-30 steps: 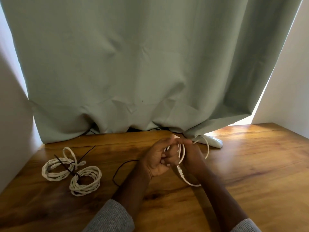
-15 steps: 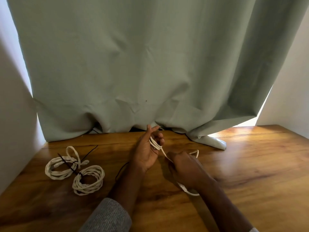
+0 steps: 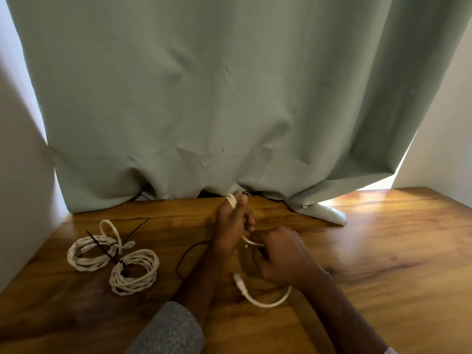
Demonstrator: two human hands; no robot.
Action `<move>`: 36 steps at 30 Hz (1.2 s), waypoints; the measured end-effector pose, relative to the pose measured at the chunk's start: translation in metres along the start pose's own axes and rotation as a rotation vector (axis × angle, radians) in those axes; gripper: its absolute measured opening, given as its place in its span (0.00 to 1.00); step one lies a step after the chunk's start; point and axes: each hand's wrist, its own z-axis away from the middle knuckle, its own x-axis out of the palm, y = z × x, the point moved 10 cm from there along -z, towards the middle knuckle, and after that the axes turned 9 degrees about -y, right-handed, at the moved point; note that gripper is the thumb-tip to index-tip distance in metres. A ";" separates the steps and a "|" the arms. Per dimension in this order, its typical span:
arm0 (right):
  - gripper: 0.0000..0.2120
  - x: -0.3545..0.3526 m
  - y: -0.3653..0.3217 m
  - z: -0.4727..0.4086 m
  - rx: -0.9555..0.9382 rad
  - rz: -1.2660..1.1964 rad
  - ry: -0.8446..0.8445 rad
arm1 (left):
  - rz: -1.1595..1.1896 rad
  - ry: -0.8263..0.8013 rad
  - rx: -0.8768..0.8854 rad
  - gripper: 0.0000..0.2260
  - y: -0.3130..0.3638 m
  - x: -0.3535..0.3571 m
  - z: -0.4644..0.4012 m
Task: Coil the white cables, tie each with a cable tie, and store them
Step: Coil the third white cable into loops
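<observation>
Winding a white cable (image 3: 263,301) over the wooden bench (image 3: 383,251), near the middle and in front of the grey-green curtain (image 3: 229,85). Left hand (image 3: 231,226) standing upright with 2 fingers raised, white loops wrapped around the tips close to the curtain hem, the other fingers curling down onto the strand. Grip of the left hand closing around the cable loops. Right hand (image 3: 281,256) lying just beside and nearer the camera, knuckles up, fingers curled and pinching the strand running across from the left hand. Grip of the right hand closing on that same cable. Trailing out from under the right wrist, the loose end curving over the bench and ending in a white plug pointing toward the left forearm. Resting well apart to the left, 2 finished white coils (image 3: 112,259) lying touching each other on the bench, bound with black cable ties (image 3: 107,251) whose tails are sticking out. Running thin and black across the wood beside the left forearm, a dark cord (image 3: 182,259) passing under the arm. Showing at the bottom edge, a grey knitted sleeve (image 3: 171,330) covering the left forearm. Glowing at the far right, a patch of sunlight on the bench below the lifted curtain corner.
</observation>
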 end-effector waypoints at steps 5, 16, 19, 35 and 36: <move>0.06 -0.042 0.033 0.021 0.030 -0.092 0.340 | -0.317 -0.234 -0.046 0.15 -0.013 0.019 0.008; 0.04 -0.057 0.131 0.055 0.383 -0.259 0.632 | -0.455 -0.749 -0.208 0.14 -0.036 0.058 0.034; 0.15 -0.050 0.131 0.051 0.431 -0.138 0.473 | -0.390 -0.698 -0.263 0.12 -0.043 0.052 0.031; 0.11 -0.024 0.063 0.008 -0.112 -0.225 0.283 | 0.243 -0.781 -0.417 0.36 -0.034 0.068 0.041; 0.11 -0.025 0.063 0.008 -0.118 -0.246 0.294 | 0.340 -0.822 -0.405 0.35 -0.030 0.072 0.042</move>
